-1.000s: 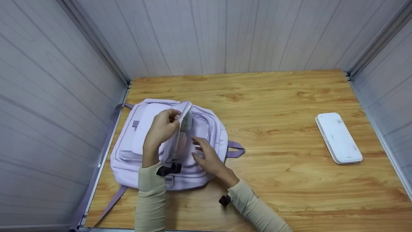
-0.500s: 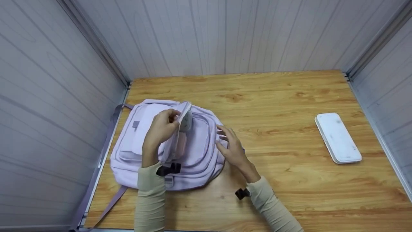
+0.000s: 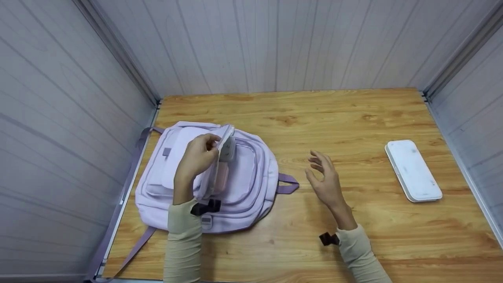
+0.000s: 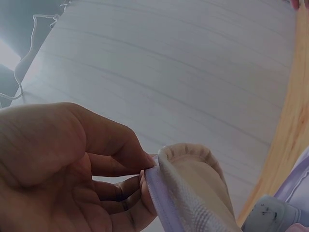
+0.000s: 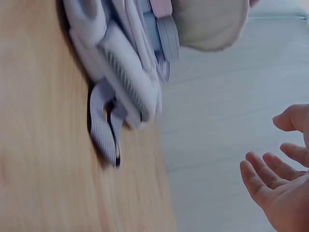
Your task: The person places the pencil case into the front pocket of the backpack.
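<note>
A pale lilac backpack (image 3: 243,161) lies on the table, its top handle (image 3: 289,188) pointing right. My left hand (image 3: 199,155) pinches the edge of its front pocket flap (image 4: 164,193) between thumb and fingers and holds it raised. Inside the opened pocket sit a grey-green box-like item (image 3: 228,149) and a pink one (image 3: 221,177). To the right of the backpack, my right hand (image 3: 325,181) hovers over the table with loosely spread fingers and nothing in it. A white flat case (image 3: 413,169) with rounded corners lies farther right.
Wood-grain table (image 3: 334,122) is enclosed by pale panels at the back (image 3: 290,47) and both sides. A purple strap (image 3: 135,247) trails off the table's front left corner. Each wrist carries a small black mount.
My right hand has moved right, from over the open pocket past the backpack's handle to above the table. My left hand keeps its pinch on the flap in the same place.
</note>
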Action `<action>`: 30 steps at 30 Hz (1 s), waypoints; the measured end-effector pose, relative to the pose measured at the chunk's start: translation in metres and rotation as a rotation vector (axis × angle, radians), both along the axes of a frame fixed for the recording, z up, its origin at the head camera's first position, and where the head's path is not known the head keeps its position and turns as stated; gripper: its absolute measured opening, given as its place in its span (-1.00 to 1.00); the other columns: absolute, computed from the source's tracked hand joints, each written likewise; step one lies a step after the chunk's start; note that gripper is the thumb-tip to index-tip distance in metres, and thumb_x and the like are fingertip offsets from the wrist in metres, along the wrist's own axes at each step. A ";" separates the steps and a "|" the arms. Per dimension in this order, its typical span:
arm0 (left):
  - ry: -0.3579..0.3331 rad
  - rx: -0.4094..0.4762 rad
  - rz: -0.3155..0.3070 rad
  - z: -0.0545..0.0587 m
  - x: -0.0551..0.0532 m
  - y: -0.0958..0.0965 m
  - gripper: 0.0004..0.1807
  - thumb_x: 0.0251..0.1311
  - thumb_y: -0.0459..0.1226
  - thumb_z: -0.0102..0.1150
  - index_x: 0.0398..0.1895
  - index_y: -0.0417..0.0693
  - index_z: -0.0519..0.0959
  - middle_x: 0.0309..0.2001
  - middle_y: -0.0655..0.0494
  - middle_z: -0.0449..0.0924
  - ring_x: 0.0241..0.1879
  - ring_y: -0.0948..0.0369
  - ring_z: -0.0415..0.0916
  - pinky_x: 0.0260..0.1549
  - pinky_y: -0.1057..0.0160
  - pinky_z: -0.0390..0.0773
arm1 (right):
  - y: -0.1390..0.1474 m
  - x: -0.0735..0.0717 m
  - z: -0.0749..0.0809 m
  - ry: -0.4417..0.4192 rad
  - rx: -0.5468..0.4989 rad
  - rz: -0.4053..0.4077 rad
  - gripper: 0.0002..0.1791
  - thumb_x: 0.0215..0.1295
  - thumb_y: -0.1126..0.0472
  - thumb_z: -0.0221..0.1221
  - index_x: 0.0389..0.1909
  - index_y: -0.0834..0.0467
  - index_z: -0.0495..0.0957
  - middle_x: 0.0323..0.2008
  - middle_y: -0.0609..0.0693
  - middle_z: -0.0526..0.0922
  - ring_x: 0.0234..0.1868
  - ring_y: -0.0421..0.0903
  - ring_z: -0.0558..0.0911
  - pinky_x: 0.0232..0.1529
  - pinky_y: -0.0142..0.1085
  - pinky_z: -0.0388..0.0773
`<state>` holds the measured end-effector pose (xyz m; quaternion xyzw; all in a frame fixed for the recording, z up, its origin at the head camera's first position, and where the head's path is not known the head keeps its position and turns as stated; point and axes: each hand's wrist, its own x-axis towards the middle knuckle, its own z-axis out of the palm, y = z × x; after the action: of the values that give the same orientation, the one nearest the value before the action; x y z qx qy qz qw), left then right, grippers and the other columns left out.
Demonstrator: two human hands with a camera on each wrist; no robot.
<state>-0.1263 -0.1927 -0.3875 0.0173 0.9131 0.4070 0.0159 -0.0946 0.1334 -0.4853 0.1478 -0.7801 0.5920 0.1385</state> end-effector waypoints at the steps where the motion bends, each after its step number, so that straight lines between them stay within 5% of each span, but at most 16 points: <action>1: 0.001 0.002 0.002 0.000 0.000 0.000 -0.62 0.11 -0.44 -0.09 -0.02 -0.26 0.58 -0.26 -0.04 0.54 -0.29 0.13 0.42 -0.32 0.25 0.41 | 0.005 0.000 -0.002 -0.001 0.005 -0.014 -0.44 0.18 0.54 0.14 0.24 0.45 0.31 0.15 0.35 0.40 0.12 0.32 0.47 0.10 0.13 0.43; 11: 0.001 0.014 0.000 0.001 0.001 -0.003 -0.61 0.09 -0.43 -0.10 -0.01 -0.25 0.58 -0.27 -0.02 0.52 -0.30 0.15 0.41 -0.35 0.26 0.41 | 0.055 -0.007 -0.039 -0.049 0.033 -0.174 -0.38 0.21 0.42 0.19 0.31 0.26 0.29 0.19 0.15 0.37 0.19 0.05 0.44 0.21 -0.08 0.37; 19: 0.031 0.005 0.010 0.000 0.002 -0.004 -0.61 0.07 -0.46 -0.10 -0.05 -0.28 0.59 -0.30 -0.03 0.53 -0.30 0.15 0.43 -0.35 0.27 0.40 | 0.094 -0.003 -0.046 -0.038 0.085 -0.323 -0.33 0.18 0.41 0.21 0.34 0.26 0.26 0.18 0.21 0.32 0.20 0.05 0.37 0.25 -0.10 0.30; 30: 0.015 0.024 0.020 -0.003 0.001 -0.003 -0.63 0.07 -0.45 -0.09 -0.06 -0.27 0.59 -0.30 -0.02 0.53 -0.28 0.15 0.43 -0.33 0.28 0.40 | 0.152 0.011 -0.060 -0.154 0.065 -0.589 -0.21 0.11 0.37 0.26 0.39 0.24 0.17 0.27 0.23 0.24 0.24 0.08 0.28 0.30 -0.11 0.23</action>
<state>-0.1251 -0.1959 -0.3902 0.0116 0.9084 0.4179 0.0047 -0.0834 0.2857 -0.5452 -0.1255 -0.8161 0.5106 0.2397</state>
